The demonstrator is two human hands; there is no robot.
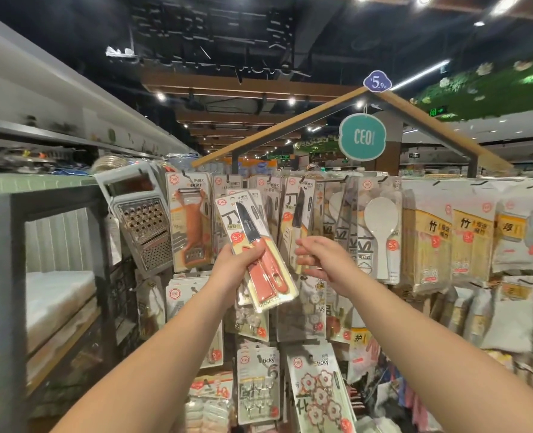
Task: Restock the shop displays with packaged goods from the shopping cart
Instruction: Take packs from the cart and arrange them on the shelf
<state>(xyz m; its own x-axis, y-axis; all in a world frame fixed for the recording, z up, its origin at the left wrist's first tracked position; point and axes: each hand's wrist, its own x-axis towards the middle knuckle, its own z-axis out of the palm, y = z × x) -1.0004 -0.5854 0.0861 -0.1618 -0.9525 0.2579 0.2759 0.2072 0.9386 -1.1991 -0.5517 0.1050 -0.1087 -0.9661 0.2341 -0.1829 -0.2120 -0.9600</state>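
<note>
- Here, at a shop's hanging rack point(368, 178) of kitchen goods, a person holds up a carded knife pack point(255, 245), tilted with its top leaning left, in front of the row of hanging knife packs point(299, 214).
- The left hand point(238, 264) grips the knife pack at its left edge, fingers curled behind the card and thumb pressed across the front near the orange handle.
- The right hand point(323, 257), just right of the knife pack, pinches the lower edge of a hanging knife pack between thumb and curled fingers; both forearms reach up and forward.
- Risk, as judged: the card's hang hole may miss the peg, since the pack sits tilted and below the peg row.
- Likely cause: a one-sided grip lets the card twist.
- A second risk: tugging the hanging pack could pull its neighbours, such as the rice paddle pack point(379, 232) to the right, off their hooks.
</note>
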